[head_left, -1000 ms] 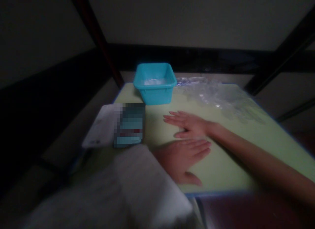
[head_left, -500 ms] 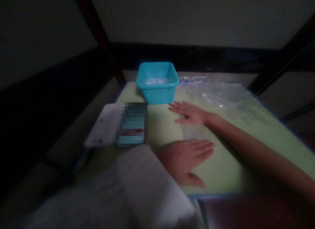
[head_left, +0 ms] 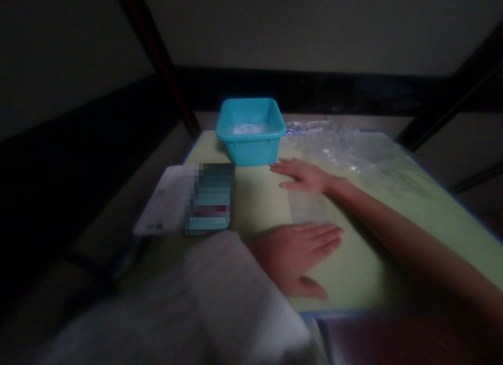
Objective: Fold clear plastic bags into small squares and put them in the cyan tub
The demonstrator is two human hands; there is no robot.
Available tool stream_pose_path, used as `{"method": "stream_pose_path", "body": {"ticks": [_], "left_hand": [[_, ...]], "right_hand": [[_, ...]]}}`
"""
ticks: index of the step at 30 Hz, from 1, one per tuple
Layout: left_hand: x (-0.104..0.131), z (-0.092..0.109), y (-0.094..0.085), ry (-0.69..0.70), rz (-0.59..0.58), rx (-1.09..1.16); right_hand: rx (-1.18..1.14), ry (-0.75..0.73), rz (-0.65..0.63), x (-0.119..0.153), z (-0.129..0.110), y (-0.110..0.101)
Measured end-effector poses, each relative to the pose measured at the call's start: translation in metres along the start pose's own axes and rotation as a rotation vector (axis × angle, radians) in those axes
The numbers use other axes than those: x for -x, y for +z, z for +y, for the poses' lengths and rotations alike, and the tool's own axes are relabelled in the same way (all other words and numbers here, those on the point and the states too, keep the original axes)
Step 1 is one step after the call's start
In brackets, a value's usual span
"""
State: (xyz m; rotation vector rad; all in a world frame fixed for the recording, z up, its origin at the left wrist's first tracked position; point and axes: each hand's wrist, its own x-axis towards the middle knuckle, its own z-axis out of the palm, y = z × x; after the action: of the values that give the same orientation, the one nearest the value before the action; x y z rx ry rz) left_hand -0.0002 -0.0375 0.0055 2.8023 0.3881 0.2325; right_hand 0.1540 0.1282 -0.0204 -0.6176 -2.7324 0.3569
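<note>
My left hand (head_left: 296, 257), in a pale sleeve (head_left: 243, 291), lies palm down near the front of the yellow-green table (head_left: 365, 281), fingers spread to the right and thumb apart. Farther back, my right hand (head_left: 304, 175) rests flat with its fingers pointing left, just in front of a turquoise plastic basin (head_left: 254, 151). Between the hands lies a thin translucent sheet or flat bag (head_left: 310, 208), partly covered at its far end by the right hand. Neither hand grips anything.
Crumpled clear plastic (head_left: 353, 150) spreads over the back right of the table. Something whitish lies inside the basin. At the left are a white flat object (head_left: 165, 200) and a blurred-out dark-edged item (head_left: 212, 197). Dark posts (head_left: 157, 56) rise behind.
My right hand has shifted slightly away from me across the translucent sheet, its thumb a little farther back. The left hand stays in place.
</note>
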Motion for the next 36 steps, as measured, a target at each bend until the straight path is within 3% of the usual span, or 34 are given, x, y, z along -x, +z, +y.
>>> {"method": "stream_pose_path", "body": {"ticks": [4,12,16,19,22,28,36], "left_hand": [[0.000,0.000,0.000,0.004,-0.017,-0.002],[0.001,-0.006,0.005,0.026,0.000,0.016],[0.001,-0.006,0.006,0.016,0.001,0.035],[0.001,-0.005,0.006,0.013,0.008,0.060],[0.002,-0.006,0.006,0.009,0.023,0.084],[0.002,-0.004,0.004,-0.005,0.045,0.110],[0.004,-0.002,0.000,-0.014,0.031,0.107]], "right_hand": [[-0.017,-0.048,0.068,-0.002,0.005,0.000],[-0.049,0.015,0.187,-0.005,0.006,0.004],[-0.121,0.008,0.184,0.009,-0.022,-0.020],[-0.281,0.124,0.240,0.034,-0.056,-0.043],[-0.504,0.252,0.225,0.061,-0.082,-0.052],[-0.902,0.346,0.091,0.082,-0.083,-0.029],[-0.871,0.313,0.054,0.078,-0.075,-0.025]]}}
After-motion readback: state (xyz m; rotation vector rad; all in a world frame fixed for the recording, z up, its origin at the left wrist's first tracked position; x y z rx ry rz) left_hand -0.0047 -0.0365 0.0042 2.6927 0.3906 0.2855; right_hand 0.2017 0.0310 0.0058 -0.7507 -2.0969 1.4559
